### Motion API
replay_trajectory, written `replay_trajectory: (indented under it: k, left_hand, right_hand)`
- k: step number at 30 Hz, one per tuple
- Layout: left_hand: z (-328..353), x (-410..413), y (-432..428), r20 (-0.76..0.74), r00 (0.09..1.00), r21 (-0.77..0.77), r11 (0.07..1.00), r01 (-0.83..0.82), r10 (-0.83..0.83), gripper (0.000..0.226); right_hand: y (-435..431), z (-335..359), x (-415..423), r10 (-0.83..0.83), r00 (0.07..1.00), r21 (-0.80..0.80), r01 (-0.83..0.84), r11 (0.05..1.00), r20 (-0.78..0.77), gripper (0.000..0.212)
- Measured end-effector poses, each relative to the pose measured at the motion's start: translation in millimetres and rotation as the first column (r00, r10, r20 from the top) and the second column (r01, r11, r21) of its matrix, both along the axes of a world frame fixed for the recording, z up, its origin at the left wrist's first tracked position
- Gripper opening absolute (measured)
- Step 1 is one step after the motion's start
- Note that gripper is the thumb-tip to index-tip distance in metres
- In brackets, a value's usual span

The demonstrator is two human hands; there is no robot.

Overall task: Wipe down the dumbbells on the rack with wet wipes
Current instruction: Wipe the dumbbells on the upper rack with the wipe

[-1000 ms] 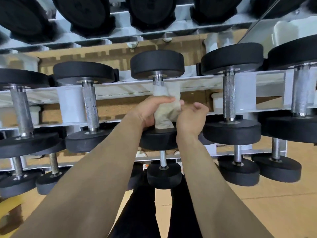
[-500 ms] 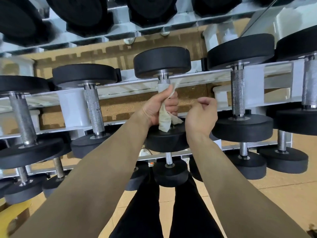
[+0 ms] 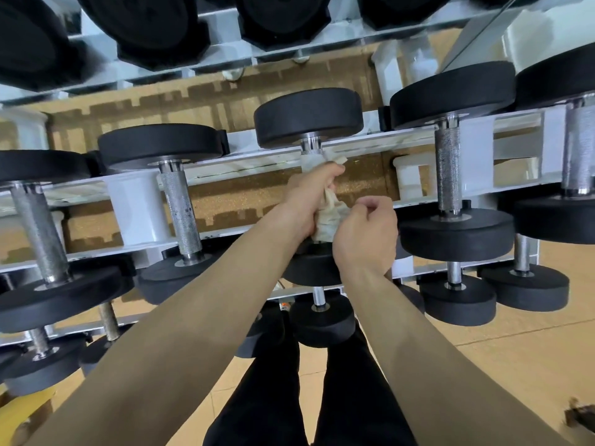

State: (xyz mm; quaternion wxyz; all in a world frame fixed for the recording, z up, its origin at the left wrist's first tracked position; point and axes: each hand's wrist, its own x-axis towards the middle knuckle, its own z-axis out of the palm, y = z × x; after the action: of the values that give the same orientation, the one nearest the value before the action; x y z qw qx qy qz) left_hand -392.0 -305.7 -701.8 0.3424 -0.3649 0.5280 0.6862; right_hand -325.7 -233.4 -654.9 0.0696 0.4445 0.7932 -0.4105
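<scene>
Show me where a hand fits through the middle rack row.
Free: the gap between the left neighbour's knurled steel handle and the left hand gripping the beige wipe. Crowded: a white rack spacer fills the next bay left; a white bracket stands right of the right hand.

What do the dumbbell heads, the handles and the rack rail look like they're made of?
Dumbbell heads: matte black, no glare, likely rubber or urethane coating. Handles: bare steel by the look, silvery with cross-hatched knurling and polished collars. Rack rail: glossy white, probably painted metal, given its reflections.
</scene>
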Motion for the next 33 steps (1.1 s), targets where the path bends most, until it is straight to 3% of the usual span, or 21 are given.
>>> replay_trajectory:
  k: [2, 5, 10, 13, 18, 20, 22, 24, 27, 29, 31, 33]
  left_hand:
    - [2.9, -5.2, 1.6, 0.030, 1.000, -0.039, 0.999, -0.003, 0.004, 0.028]
    - [3.7, -14.1, -0.9, 0.035, 0.999, 0.021, 1.000, 0.008, -0.009, 0.025]
    - [-4.9, -19.1, -15.7, -0.011, 0.999, 0.409, 0.912, -0.033, 0.041, 0.033]
    - [-7.8, -7.2, -18.3, -0.070, 0.997, 0.452, 0.891, 0.051, -0.021, 0.039]
    - [0.4, 14.5, -23.8, -0.069, 0.959, 0.315, 0.906, 0.282, -0.274, 0.036]
    - [9.2, 16.8, -19.0, -0.029, 0.959, 0.191, 0.940, 0.283, -0.283, 0.020]
    - [16.1, 18.3, -10.9, 0.020, 0.967, -0.030, 0.966, 0.256, -0.255, 0.008]
    - [18.9, 18.2, 0.2, 0.060, 0.982, -0.156, 0.970, 0.187, -0.180, 0.025]
    - [18.9, 2.6, 12.5, 0.127, 0.991, -0.187, 0.980, 0.061, -0.038, 0.035]
    - [19.2, -16.6, 11.3, 0.133, 0.991, -0.174, 0.985, 0.018, 0.005, 0.026]
    - [23.3, -31.7, 5.4, 0.104, 0.995, -0.095, 0.995, -0.001, 0.011, 0.019]
    - [21.1, -38.2, -2.3, 0.035, 0.998, -0.039, 0.998, 0.047, -0.045, 0.035]
  right_hand:
    - [-0.9, 0.2, 0.3, -0.003, 1.000, 0.004, 0.003, 1.000, -0.001, 0.014]
    - [-2.0, -1.2, 0.4, -0.014, 1.000, 0.010, 0.014, 1.000, -0.007, 0.013]
    - [-3.2, -2.1, 1.6, -0.048, 0.999, 0.007, 0.048, 0.999, -0.009, 0.020]
    - [-3.6, 1.3, 2.7, -0.071, 0.997, 0.002, 0.071, 0.997, -0.021, 0.018]
    - [-4.9, 4.2, 1.9, -0.091, 0.995, -0.001, 0.091, 0.996, -0.040, 0.016]
    - [-5.1, 5.1, 0.8, -0.091, 0.995, 0.005, 0.091, 0.996, -0.042, 0.017]
    - [-5.6, 5.3, 1.0, -0.088, 0.995, 0.006, 0.089, 0.996, -0.043, 0.017]
    - [-5.5, 4.4, 1.1, -0.093, 0.994, 0.007, 0.094, 0.996, -0.057, 0.018]
    - [-4.7, 2.5, 2.6, -0.091, 0.993, 0.019, 0.093, 0.995, -0.074, 0.018]
    - [-5.0, 1.8, 2.8, -0.093, 0.993, 0.023, 0.095, 0.995, -0.077, 0.018]
    - [-5.9, 1.9, 2.9, -0.094, 0.993, 0.021, 0.095, 0.995, -0.070, 0.018]
    - [-6.5, 2.3, 2.8, -0.089, 0.994, 0.016, 0.091, 0.996, -0.062, 0.020]
